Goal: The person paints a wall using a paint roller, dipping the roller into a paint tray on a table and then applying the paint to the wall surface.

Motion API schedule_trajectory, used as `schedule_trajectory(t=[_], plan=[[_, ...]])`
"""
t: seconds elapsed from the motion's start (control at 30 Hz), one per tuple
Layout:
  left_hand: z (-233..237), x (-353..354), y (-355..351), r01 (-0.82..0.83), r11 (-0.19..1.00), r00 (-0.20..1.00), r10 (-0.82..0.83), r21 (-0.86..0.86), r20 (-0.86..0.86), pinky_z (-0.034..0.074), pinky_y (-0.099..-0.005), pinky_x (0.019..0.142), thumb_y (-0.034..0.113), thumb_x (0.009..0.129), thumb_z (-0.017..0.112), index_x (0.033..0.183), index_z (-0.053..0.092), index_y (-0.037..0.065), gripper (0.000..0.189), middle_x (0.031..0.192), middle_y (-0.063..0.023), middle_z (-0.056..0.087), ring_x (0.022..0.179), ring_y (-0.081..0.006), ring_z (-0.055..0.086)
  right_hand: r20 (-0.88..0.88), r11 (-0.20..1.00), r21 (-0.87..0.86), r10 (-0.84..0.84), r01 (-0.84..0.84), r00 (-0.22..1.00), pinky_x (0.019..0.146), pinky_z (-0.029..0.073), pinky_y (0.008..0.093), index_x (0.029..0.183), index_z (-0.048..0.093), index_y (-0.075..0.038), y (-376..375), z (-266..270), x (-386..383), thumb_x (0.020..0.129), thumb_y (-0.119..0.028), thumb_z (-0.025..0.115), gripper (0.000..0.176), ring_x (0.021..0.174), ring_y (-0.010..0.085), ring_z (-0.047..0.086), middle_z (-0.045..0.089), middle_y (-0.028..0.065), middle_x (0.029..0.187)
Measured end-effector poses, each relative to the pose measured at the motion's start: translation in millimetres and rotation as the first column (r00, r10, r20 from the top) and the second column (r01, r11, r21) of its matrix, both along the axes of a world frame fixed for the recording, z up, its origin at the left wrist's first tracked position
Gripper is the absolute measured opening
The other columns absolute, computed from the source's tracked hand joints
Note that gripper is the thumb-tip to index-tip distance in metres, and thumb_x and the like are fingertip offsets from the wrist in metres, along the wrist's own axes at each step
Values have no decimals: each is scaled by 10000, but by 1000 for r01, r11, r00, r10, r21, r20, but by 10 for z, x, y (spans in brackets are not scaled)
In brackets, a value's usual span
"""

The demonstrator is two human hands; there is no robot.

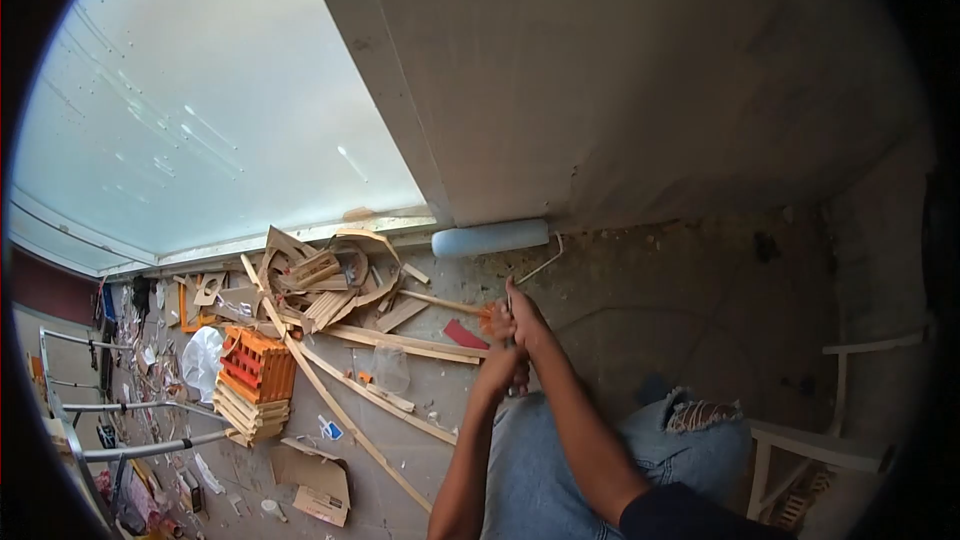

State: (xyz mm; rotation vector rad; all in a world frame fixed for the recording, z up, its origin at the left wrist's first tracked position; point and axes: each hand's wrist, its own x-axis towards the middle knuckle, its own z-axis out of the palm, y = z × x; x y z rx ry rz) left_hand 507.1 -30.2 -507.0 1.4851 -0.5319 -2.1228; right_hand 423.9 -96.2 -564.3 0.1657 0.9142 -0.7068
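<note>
A paint roller (pixel 490 238) with a light blue sleeve lies level along the foot of the wall, its wire frame bending back toward the hands. My right hand (pixel 520 312) is wrapped round the roller's handle, nearest the wire. Lower down, my left hand (pixel 503 370) is closed round the lower part of the same handle. Both hands are in front of my jeans-clad knees. A red flat piece (pixel 463 334) lies on the floor just left of the hands.
Wood strips (pixel 325 415) and a scrap pile (pixel 330 280) lie left of the hands. Further left are orange stacked pieces (pixel 258 365), cardboard (pixel 315 485) and a metal frame (pixel 150 450). A pale wooden frame (pixel 820 440) stands at right.
</note>
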Motion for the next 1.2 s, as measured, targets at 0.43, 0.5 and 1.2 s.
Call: schedule_trajectory(t=[0.43,0.5,1.2], plan=[[28,-140,185,-38,994,998,43,107,-47,296,-248,312,72,743,460,664,379,140,132,496,42,335,347,-66,315,-56,999,-29,36,-38,998,307,173,193,576,371,-125,127,35,-158,812,-521,538,490,329,42,203,284,-43,455],[154,-178,323,-4,992,990,23,129,-140,289,-243,309,84,755,473,687,388,130,119,493,35,349,346,-62,318,3,998,-57,-19,20,1000,310,179,188,597,380,-122,286,282,-249,811,-539,520,489,332,41,214,296,-36,464],[-229,-313,-2,68,997,997,-68,29,20,327,-257,347,108,757,485,688,407,107,104,509,15,391,383,-96,380,55,996,59,-75,72,996,297,141,191,593,345,-126,-66,-556,-460,815,-589,450,524,336,48,170,257,-26,457]])
